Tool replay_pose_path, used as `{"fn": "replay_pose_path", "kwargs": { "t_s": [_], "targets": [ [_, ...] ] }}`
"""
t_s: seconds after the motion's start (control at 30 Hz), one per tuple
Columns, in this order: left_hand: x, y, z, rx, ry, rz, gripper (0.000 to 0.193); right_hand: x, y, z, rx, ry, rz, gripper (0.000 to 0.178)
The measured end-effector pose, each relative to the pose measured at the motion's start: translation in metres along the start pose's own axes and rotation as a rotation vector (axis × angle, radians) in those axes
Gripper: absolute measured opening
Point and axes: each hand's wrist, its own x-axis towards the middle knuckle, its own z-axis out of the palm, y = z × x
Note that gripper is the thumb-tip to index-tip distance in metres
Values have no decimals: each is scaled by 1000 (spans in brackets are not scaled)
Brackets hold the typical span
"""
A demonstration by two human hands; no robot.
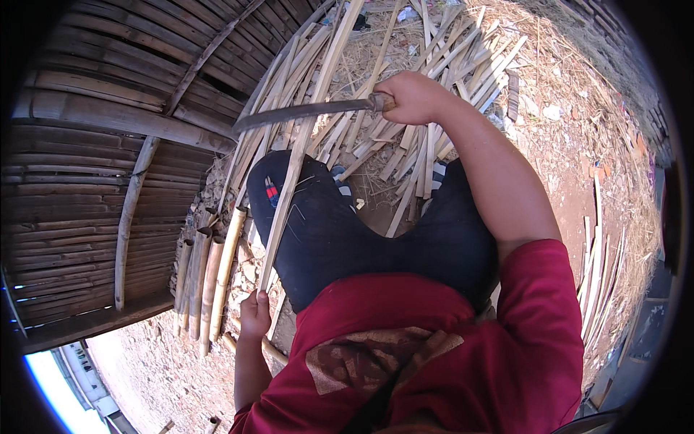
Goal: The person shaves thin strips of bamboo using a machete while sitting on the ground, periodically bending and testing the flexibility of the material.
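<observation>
My right hand [413, 100] is closed around the wooden handle of a machete [311, 110]. Its long, curved dark blade points left and crosses a pale bamboo strip [295, 168]; whether blade and strip touch I cannot tell. The strip runs from the far ground over my left thigh to my left hand [254, 315], whose fingers are wrapped around its near end. Dark trousers [347, 253] cover my legs, which are bent and spread apart.
Many split bamboo strips [448, 65] lie scattered on the ground ahead and between my feet. On the left stand several cut bamboo poles [225, 271] beside a woven bamboo wall [79, 210]. More thin strips [598, 267] lie at the right, near dry straw.
</observation>
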Motion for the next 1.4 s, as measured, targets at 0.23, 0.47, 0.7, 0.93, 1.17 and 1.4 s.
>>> {"fn": "replay_pose_path", "kwargs": {
  "t_s": [0.23, 0.47, 0.7, 0.93, 1.17, 1.4],
  "targets": [
    [-1, -7, -3, -36, -15, -71, 55, -3, 38, -8, 221, 269, 141, 39],
    [-1, 1, -2, 0, -11, -37, 55, -7, -28, 10, -32, 1, -144, 23],
    [4, 3, 0, -78, -27, -118, 53, 4, -4, 8, 122, -25, -24, 25],
    [1, -4, 1, -1, -5, -32, 57, -14, -60, -2, -145, -26, -238, 24],
    [4, 0, -4, 24, -2, -56, 57, 4, 32, -10, 165, 162, 129, 28],
    [-1, -8, 4, 34, 14, -45, 56, -10, -44, 0, -95, 70, -137, 27]
  ]
}}
